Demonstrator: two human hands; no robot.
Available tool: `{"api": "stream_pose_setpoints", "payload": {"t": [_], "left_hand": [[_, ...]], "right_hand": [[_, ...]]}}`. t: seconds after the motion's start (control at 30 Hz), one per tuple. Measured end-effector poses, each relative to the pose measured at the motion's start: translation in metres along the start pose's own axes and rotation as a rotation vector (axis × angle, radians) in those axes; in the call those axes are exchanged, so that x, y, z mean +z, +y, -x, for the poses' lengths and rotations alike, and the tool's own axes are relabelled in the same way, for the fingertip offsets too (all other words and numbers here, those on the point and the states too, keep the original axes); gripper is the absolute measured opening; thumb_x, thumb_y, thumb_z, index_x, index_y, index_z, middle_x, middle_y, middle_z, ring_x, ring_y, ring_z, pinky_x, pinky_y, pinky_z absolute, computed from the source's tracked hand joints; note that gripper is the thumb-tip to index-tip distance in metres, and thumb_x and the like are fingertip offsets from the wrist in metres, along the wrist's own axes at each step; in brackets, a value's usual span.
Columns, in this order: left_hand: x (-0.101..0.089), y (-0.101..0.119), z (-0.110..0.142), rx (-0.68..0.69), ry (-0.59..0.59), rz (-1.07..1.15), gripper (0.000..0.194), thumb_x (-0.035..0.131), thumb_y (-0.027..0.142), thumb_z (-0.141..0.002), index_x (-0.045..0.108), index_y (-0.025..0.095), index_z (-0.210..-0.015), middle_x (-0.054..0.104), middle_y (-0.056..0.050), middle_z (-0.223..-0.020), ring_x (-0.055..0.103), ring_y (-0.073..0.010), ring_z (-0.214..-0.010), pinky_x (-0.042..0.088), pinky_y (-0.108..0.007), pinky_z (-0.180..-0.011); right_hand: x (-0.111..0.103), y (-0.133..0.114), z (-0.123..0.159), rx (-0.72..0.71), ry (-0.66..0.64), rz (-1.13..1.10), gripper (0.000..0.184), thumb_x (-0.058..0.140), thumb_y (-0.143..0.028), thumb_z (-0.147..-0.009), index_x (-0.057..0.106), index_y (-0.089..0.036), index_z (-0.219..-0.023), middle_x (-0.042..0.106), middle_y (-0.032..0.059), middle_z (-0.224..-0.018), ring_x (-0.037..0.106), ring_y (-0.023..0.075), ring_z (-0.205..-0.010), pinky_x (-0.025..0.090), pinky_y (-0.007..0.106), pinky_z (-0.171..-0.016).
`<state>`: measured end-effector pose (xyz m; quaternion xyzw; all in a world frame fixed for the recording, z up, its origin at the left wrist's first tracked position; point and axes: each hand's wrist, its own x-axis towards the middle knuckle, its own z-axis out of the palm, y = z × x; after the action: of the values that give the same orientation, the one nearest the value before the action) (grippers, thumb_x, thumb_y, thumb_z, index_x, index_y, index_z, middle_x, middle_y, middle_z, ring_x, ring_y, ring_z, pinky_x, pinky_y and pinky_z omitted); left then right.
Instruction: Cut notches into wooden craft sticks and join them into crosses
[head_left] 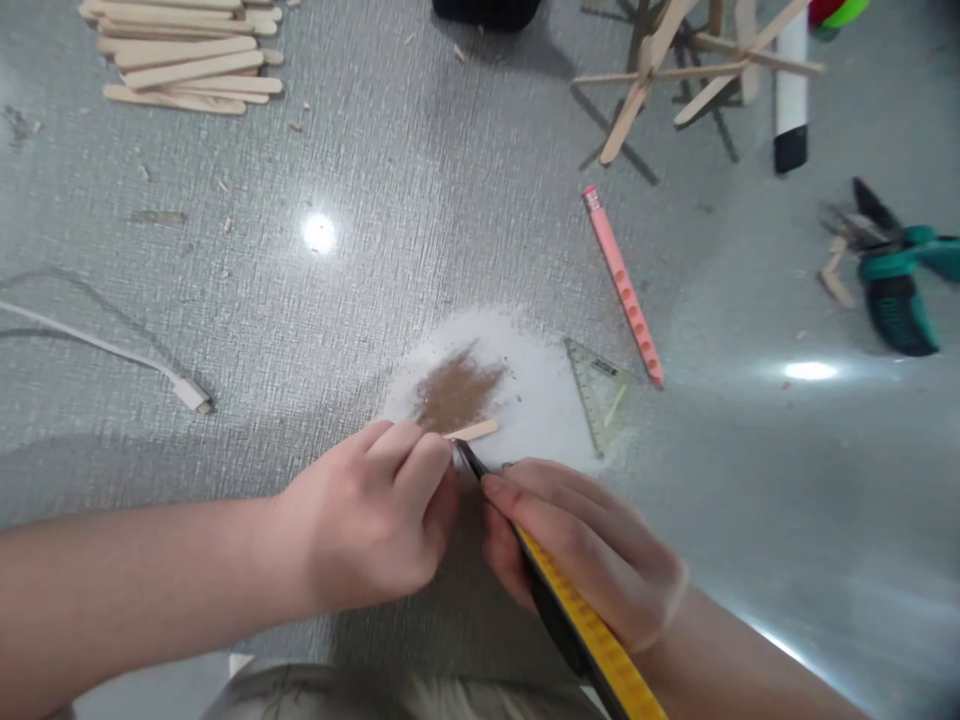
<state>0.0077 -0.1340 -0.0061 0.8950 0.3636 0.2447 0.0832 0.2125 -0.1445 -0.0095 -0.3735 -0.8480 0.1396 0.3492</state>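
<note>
The left hand (375, 510) is closed, its fingers pinching a thin wooden strip (476, 430) whose free end sticks out past them toward the right. The right hand (585, 550) is wrapped around a yellow and black cutter (592, 630), with the dark tip against or very near the strip, between the two hands. The cutter's handle slants back toward the person, under the right hand.

Just beyond the fingers lies a patch of white powder (529, 385) with a brown powdery smudge (457, 390) on it. A clear set square (600, 395) lies at the right edge of the white patch, ahead of the right hand, and a pink pencil (624, 285) lies slanted just past it.

Farther out to the right are pliers (896, 280) with green and black handles, small wood scraps (836, 275) beside their jaws. Well ahead of the right hand stands a frame of joined sticks (667, 75), near a white and black object (791, 100). Well ahead of the left hand is a pile of wooden sticks (191, 60); nearer, to its left, a white cable (112, 350) ends in a plug. Everything is on a grey textured table (375, 150).
</note>
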Motion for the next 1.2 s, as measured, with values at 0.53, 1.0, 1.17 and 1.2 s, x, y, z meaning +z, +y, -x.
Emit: {"api": "stream_pose_setpoints", "payload": {"t": [0.53,1.0,1.17,1.2], "left_hand": [[0.0009,0.0000,0.0028,0.009,-0.008,-0.008,0.032,0.055,0.002,-0.092,0.059,0.015,-0.062,0.047,-0.004,-0.066,0.041,-0.0192,-0.060,0.032,-0.035,-0.048],[0.0019,0.0026,0.0046,0.089,-0.027,-0.175,0.022,0.053,0.003,-0.091,0.056,0.015,-0.073,0.050,-0.004,-0.069,0.045,-0.0192,-0.058,0.037,-0.033,-0.048],[0.0014,0.0034,0.0050,0.074,-0.070,-0.197,0.020,0.049,0.005,-0.093,0.054,0.016,-0.076,0.051,-0.004,-0.069,0.046,-0.0192,-0.058,0.041,-0.033,-0.048],[0.0014,0.0034,0.0049,0.065,-0.077,-0.198,0.020,0.048,0.005,-0.093,0.055,0.016,-0.078,0.051,-0.004,-0.070,0.046,-0.0190,-0.058,0.041,-0.033,-0.049]], "right_hand": [[-0.0009,0.0003,-0.0010,0.009,-0.009,-0.020,0.019,0.062,-0.004,-0.087,0.070,-0.012,-0.102,0.076,0.0054,-0.078,0.073,0.0182,-0.068,0.066,0.029,-0.058],[0.0028,-0.0039,-0.0001,0.009,-0.026,-0.018,0.019,0.061,-0.004,-0.089,0.071,-0.012,-0.103,0.074,0.0040,-0.075,0.069,0.0185,-0.066,0.064,0.033,-0.062],[0.0024,-0.0053,-0.0007,0.014,-0.038,-0.057,0.016,0.059,-0.006,-0.092,0.070,-0.013,-0.102,0.069,0.0020,-0.070,0.064,0.0162,-0.062,0.059,0.029,-0.058],[0.0028,-0.0051,-0.0006,0.014,-0.041,-0.069,0.017,0.058,-0.006,-0.093,0.069,-0.013,-0.104,0.068,0.0015,-0.069,0.063,0.0158,-0.061,0.058,0.029,-0.058]]}}
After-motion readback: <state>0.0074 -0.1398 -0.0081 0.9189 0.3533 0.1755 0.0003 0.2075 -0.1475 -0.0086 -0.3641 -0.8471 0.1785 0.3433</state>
